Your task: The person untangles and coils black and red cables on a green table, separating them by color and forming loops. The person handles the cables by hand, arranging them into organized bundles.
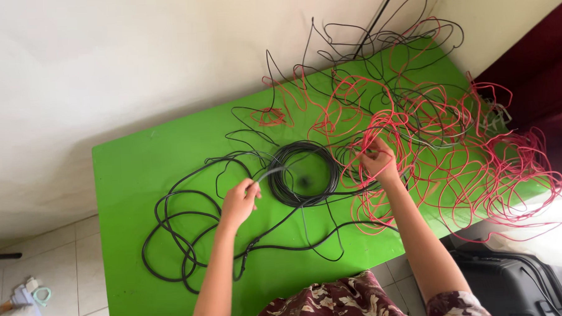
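Seen from the head camera, the left hand (239, 202) has its grip closed on a grey cable (270, 173) beside the black wire coil (303, 173) lying mid-table. The right hand (379, 157) pinches red wire (418, 153) from the tangle spread over the green table (132, 175), right of the coil.

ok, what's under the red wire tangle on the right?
Under the red wire tangle the green table shows through, with thin black wire mixed in. The right hand hides the strands beneath it.
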